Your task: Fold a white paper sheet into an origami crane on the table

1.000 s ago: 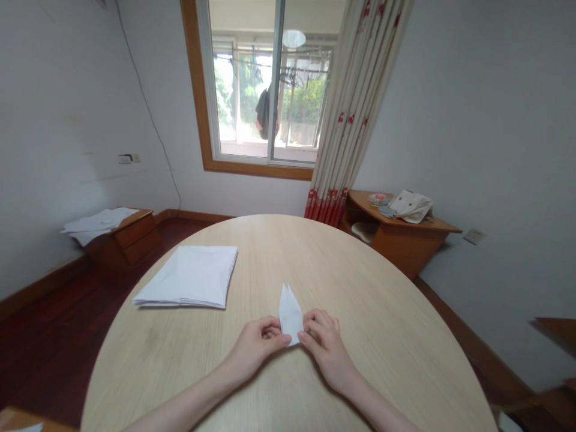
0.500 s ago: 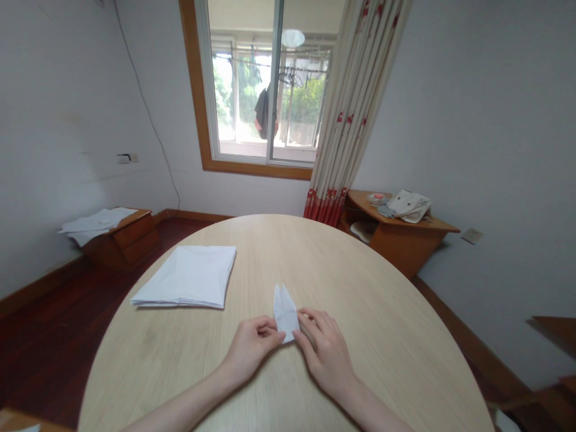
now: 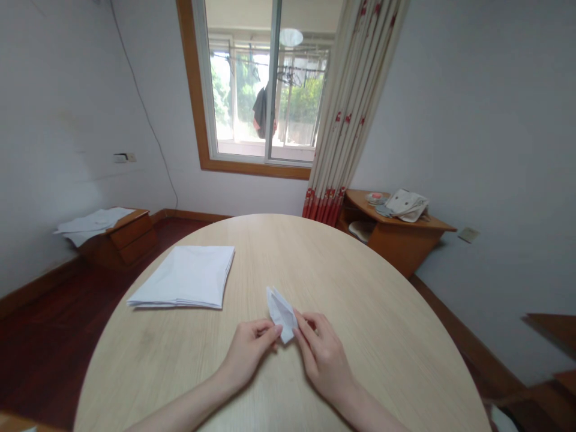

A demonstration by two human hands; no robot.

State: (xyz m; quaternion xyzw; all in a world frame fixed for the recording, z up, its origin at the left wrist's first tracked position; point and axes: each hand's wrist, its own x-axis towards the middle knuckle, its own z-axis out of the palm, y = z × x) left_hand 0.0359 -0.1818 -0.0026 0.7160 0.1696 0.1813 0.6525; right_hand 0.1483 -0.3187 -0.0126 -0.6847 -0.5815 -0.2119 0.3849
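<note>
Left hand, right hand together — both pinching folded white paper on round table. Paper stack at 10 o'clock — wooden cabinet at 1.

Paper stack — left of folded paper

Folded paper pinched between two bare hands above a pale wooden table.
The left hand and right hand held its lower tip at the table's near side; a stack of white paper lay farther along the table, left of them.
</note>
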